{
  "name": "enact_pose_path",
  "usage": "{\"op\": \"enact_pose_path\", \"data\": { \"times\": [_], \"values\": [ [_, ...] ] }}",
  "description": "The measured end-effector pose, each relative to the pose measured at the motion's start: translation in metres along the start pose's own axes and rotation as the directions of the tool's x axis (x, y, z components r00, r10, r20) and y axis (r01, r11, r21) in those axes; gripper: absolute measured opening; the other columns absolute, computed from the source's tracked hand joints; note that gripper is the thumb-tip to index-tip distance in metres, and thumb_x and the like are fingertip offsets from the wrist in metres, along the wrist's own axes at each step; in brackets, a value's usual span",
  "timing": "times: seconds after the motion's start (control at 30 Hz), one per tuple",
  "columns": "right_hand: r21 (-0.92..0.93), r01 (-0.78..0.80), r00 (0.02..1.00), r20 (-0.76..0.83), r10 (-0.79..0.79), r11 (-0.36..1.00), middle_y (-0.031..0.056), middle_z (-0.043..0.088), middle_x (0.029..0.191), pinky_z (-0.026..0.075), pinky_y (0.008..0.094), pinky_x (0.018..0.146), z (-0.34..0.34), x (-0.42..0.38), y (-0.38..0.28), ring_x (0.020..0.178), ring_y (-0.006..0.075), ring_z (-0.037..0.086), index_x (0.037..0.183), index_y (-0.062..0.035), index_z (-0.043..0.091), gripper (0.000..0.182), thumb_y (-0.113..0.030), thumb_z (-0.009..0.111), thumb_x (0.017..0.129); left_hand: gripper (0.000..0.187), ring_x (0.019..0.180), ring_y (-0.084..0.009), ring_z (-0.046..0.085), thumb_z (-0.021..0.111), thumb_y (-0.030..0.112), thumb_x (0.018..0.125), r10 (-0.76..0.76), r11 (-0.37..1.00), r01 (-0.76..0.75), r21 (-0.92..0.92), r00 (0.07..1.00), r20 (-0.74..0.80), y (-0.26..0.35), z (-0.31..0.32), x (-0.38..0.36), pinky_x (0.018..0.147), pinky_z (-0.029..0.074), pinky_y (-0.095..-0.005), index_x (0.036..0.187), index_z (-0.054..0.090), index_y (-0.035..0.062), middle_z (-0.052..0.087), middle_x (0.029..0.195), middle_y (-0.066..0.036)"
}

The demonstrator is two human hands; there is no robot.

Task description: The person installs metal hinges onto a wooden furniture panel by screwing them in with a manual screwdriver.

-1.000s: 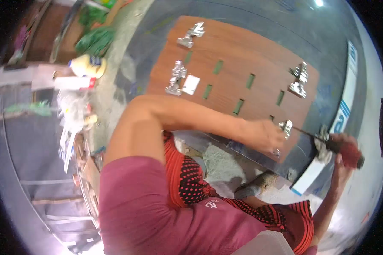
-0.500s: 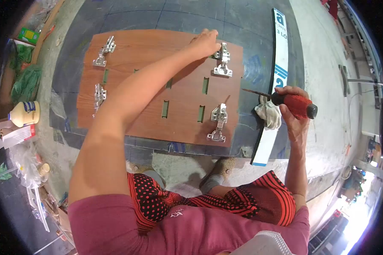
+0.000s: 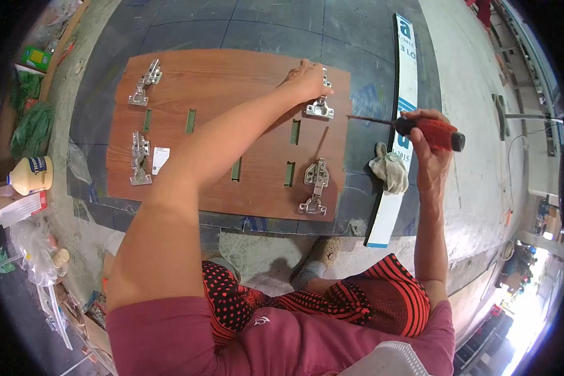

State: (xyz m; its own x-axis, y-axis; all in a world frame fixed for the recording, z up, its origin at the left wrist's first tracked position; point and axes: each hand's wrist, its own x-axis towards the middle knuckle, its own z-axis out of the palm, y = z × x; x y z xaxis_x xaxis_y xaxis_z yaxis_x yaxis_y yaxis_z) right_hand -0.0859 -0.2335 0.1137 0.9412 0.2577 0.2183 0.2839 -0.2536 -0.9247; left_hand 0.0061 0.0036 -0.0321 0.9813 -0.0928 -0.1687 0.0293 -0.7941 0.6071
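Note:
On the brown wooden panel, my left hand is closed over the upper right metal hinge, covering its upper part. Whether the fingers grip the hinge is partly hidden. My right hand is wrapped round a screwdriver with a red and black handle, its shaft pointing left past the panel's right edge. A second hinge lies at the panel's lower right. Two more hinges, one at the upper left and one at the lower left, sit near a small white label.
The panel rests on a dark sheet-covered surface. To its right lie a long white strip and a crumpled cloth. A yellowish bottle and green bags are at the far left.
My left hand has come down onto the upper right hinge, hiding more of it. The view has shifted slightly, and the white label now shows. My right hand still holds the screwdriver.

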Motion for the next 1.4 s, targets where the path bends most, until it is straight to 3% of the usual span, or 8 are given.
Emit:
{"op": "enact_pose_path", "data": {
  "times": [0.17, 0.3, 0.53, 1.0, 1.07, 1.13, 1.4],
  "values": [
    [-0.038, 0.011, 0.999, -0.053, -0.013, 0.999, 0.0091, 0.064, 0.103, 0.046, 0.029, 0.084, 0.02, 0.032, 0.027, 0.095, 0.0166, 0.059, 0.111, -0.0028, 0.053, 0.041, -0.02, 0.072, 0.079, 0.066, 0.113, -0.0401, 0.052, 0.069, 0.043, 0.076, -0.046, 0.999, 0.046, -0.022, 0.999, -0.016, -0.005, 0.004, 0.003, 0.094, 0.044, -0.0456, 0.12, 0.05, -0.0008, 0.047, 0.124, -0.026],
    [-0.016, 0.012, 0.997, -0.075, -0.013, 1.0, 0.0086, 0.063, 0.102, 0.046, 0.0294, 0.085, 0.034, 0.042, 0.033, 0.094, 0.0165, 0.059, 0.113, -0.0032, 0.052, 0.04, -0.018, 0.071, 0.08, 0.069, 0.114, -0.0397, 0.05, 0.067, 0.046, 0.074, -0.117, 0.989, 0.116, -0.094, 0.993, -0.002, -0.011, 0.004, -0.001, 0.092, 0.043, -0.0466, 0.116, 0.051, -0.006, 0.05, 0.12, -0.028],
    [0.01, 0.009, 1.0, -0.028, -0.009, 1.0, 0.0082, 0.062, 0.102, 0.047, 0.03, 0.085, 0.043, 0.049, 0.039, 0.095, 0.017, 0.059, 0.114, -0.0044, 0.051, 0.041, -0.019, 0.071, 0.081, 0.08, 0.113, -0.0395, 0.05, 0.069, 0.053, 0.07, -0.145, 0.988, 0.149, 0.025, 0.98, -0.138, 0.008, 0.01, -0.022, 0.092, 0.042, -0.0467, 0.116, 0.048, -0.0084, 0.051, 0.119, -0.028],
    [0.002, -0.002, 1.0, 0.03, 0.002, 1.0, 0.008, 0.064, 0.101, 0.048, 0.0294, 0.084, 0.044, 0.052, 0.036, 0.093, 0.016, 0.061, 0.109, -0.0049, 0.052, 0.036, -0.02, 0.07, 0.082, 0.076, 0.113, -0.0393, 0.05, 0.068, 0.052, 0.071, -0.174, 0.984, 0.178, 0.022, 0.977, -0.123, 0.01, 0.007, -0.024, 0.092, 0.041, -0.0474, 0.115, 0.047, -0.0071, 0.05, 0.119, -0.027],
    [-0.081, 0.051, 0.994, 0.103, -0.042, 0.995, 0.0067, 0.065, 0.098, 0.049, 0.0287, 0.083, 0.043, 0.055, 0.033, 0.091, 0.0151, 0.062, 0.108, -0.0058, 0.053, 0.034, -0.02, 0.07, 0.082, 0.077, 0.114, -0.0392, 0.05, 0.068, 0.052, 0.071, -0.173, 0.983, 0.178, 0.04, 0.979, -0.109, 0.014, 0.006, -0.025, 0.093, 0.041, -0.0473, 0.115, 0.047, -0.0071, 0.05, 0.119, -0.027],
    [-0.092, 0.058, 0.993, 0.11, -0.048, 0.994, 0.0063, 0.065, 0.096, 0.049, 0.0285, 0.082, 0.043, 0.055, 0.035, 0.09, 0.015, 0.063, 0.107, -0.0063, 0.053, 0.033, -0.019, 0.07, 0.082, 0.074, 0.111, -0.0405, 0.051, 0.071, 0.045, 0.071, -0.175, 0.983, 0.179, 0.034, 0.979, -0.103, 0.014, 0.004, -0.024, 0.092, 0.044, -0.0456, 0.117, 0.045, -0.0061, 0.05, 0.118, -0.026],
    [-0.078, 0.112, 0.985, 0.142, -0.1, 0.991, 0.0068, 0.066, 0.096, 0.051, 0.029, 0.081, 0.041, 0.053, 0.044, 0.09, 0.0166, 0.064, 0.106, -0.0065, 0.054, 0.032, -0.017, 0.071, 0.081, 0.074, 0.112, -0.0392, 0.051, 0.069, 0.047, 0.071, -0.165, 0.984, 0.172, 0.053, 0.979, -0.115, 0.01, 0.007, -0.022, 0.093, 0.043, -0.0442, 0.116, 0.045, -0.0062, 0.05, 0.119, -0.025]
  ]
}}
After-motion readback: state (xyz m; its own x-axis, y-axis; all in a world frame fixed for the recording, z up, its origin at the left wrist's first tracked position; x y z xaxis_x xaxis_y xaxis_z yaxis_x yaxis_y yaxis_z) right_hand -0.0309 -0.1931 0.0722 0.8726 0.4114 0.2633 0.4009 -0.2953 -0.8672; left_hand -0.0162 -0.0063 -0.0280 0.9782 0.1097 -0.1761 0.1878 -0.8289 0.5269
